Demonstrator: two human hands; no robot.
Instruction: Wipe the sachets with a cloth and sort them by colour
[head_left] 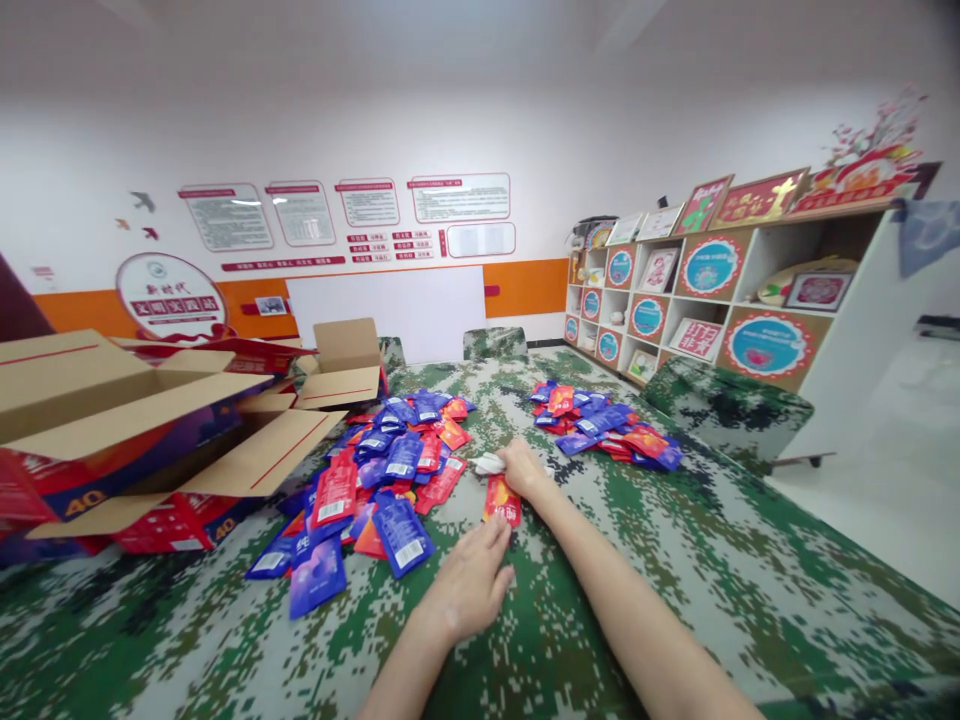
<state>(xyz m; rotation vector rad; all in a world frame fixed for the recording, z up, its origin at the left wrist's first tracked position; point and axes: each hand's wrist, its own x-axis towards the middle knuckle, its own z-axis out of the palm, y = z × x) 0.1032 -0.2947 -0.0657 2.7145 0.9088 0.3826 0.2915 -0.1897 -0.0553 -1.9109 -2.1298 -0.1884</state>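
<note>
A red pouch (501, 503) with orange print lies flat on the camouflage-covered table between my hands. My right hand (523, 468) is closed on a crumpled white cloth (489, 463) at the pouch's far end; a little white also shows on the hand's other side. My left hand (471, 578) rests with its fingers stretched out, their tips at the pouch's near edge. To the left spreads a large heap of blue and red pouches (403, 455). A smaller heap of such pouches (600, 420) lies farther off to the right.
Open cardboard boxes (225, 455) crowd the table's left side, their flaps reaching toward the large heap. Camouflage-covered chairs (727, 410) stand along the right and far edges. A white shelf unit (765, 250) with framed items runs along the right wall.
</note>
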